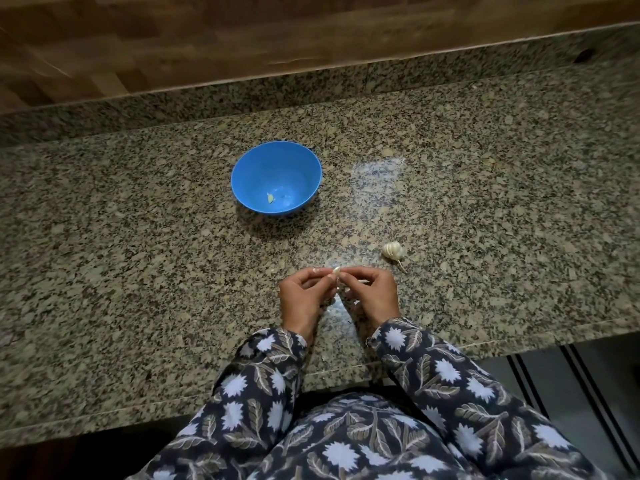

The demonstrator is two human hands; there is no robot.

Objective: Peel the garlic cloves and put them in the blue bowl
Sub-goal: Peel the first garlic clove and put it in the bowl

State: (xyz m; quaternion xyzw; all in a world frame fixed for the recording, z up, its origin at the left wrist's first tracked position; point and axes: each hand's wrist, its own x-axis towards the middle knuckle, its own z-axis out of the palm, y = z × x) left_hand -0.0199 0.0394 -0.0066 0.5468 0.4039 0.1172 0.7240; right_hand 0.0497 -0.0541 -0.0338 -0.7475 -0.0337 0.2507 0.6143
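A small pale garlic clove (336, 270) is pinched between the fingertips of my left hand (303, 297) and my right hand (372, 294), just above the counter near its front edge. Both hands have their fingers curled around it. The blue bowl (249, 171) stands on the counter beyond my hands, with one peeled clove (269, 198) lying at its bottom. The rest of the garlic bulb (393, 250), with its dry stem, lies on the counter to the right of my hands.
The speckled granite counter (138, 237) runs left to right, with a low granite upstand and a wooden wall (207, 46) behind it. Its front edge sits close to my body. A small pale scrap (348, 289) shows under my right fingers.
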